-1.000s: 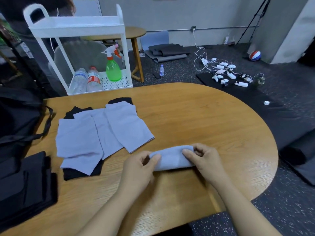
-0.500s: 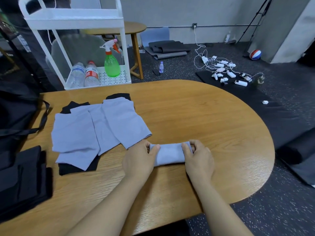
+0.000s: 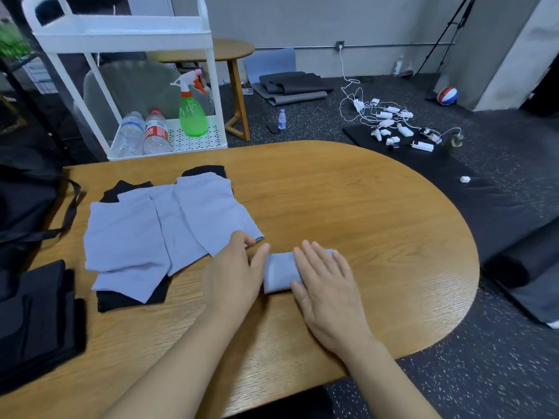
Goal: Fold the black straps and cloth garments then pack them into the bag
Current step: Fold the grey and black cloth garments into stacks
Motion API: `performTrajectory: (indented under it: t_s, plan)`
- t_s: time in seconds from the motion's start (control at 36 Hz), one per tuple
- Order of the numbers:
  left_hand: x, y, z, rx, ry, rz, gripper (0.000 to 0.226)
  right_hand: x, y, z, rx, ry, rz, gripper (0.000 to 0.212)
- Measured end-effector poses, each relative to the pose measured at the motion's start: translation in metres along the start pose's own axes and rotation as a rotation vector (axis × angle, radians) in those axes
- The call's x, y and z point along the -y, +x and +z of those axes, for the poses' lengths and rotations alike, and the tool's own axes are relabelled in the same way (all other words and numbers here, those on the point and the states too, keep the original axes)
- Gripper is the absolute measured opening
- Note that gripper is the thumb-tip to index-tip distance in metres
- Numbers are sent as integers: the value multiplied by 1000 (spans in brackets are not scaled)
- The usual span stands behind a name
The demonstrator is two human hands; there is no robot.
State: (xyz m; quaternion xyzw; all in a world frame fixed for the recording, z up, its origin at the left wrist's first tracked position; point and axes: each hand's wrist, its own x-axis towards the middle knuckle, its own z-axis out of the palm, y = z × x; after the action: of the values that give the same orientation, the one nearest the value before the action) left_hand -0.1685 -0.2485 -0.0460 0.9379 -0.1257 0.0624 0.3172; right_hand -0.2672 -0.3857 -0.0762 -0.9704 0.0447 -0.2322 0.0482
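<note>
Pressing flat with straight fingers, the right hand (image 3: 328,285) lies on the folded light cloth (image 3: 279,273) at the near middle of the wooden table (image 3: 378,222); the left hand (image 3: 234,275), relaxed, touches its left end, grasping nothing; farther left lie 3 light garments (image 3: 163,225) over black cloth; the black bag (image 3: 27,204) sits at the far left edge.

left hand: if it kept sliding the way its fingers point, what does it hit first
The left hand points up and slightly right, its fingertips already at the near corner of the spread lilac cloths. Going on, it would likely run onto that corner first, then bare table.
</note>
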Motion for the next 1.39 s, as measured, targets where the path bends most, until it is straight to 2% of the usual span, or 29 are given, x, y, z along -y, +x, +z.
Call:
performTrajectory:
  t_s: [0.11, 0.17, 0.19, 0.28, 0.33, 0.47, 0.64, 0.81, 0.92, 1.03, 1.14, 1.22, 1.31, 1.39]
  plan:
    - [3, -15, 2, -69, 44, 301, 23, -3, -6, 4, 85, 5, -33, 52]
    - [0, -27, 6, -5, 52, 463, 34, -2, -5, 3, 107, 5, -52, 53]
    - [-3, -33, 9, 92, 53, 502, 44, -1, -4, 3, 121, 5, -62, 53]
    - [-7, -43, 14, 379, 132, 440, 80, -3, -4, 5, 175, 0, -73, 55]
    - [-5, -45, 20, 458, 206, 391, 87, -7, -6, 6, 210, -18, -65, 56]
    - [-3, -47, 23, 442, 361, 399, 93, -19, -9, 9, 262, -20, -10, 59]
    - [-2, -49, 24, 456, 346, 317, 97, -24, -11, 9, 314, 73, 49, 61]
    - [5, -44, 18, 499, 345, 274, 88, -24, -10, 7, 353, 103, 95, 89]
    - [9, -38, 12, 556, 235, 265, 84, -28, -11, 1, 396, 97, 232, 105]
    - [13, -40, 0, 448, 53, 285, 90, -27, -17, -15, 326, 192, 276, 99]
    - [5, -58, -6, 261, 79, 397, 82, -20, -22, -23, 170, 156, 151, 61]
    - [3, -69, -2, 291, 192, 455, 85, -19, -24, -20, 115, 52, 83, 40]
    - [3, -65, 1, 320, 276, 447, 98, -22, -25, -14, 108, 16, 84, 36]
    - [2, -46, 6, 322, 247, 429, 100, -24, -21, -10, 120, 18, 109, 36]
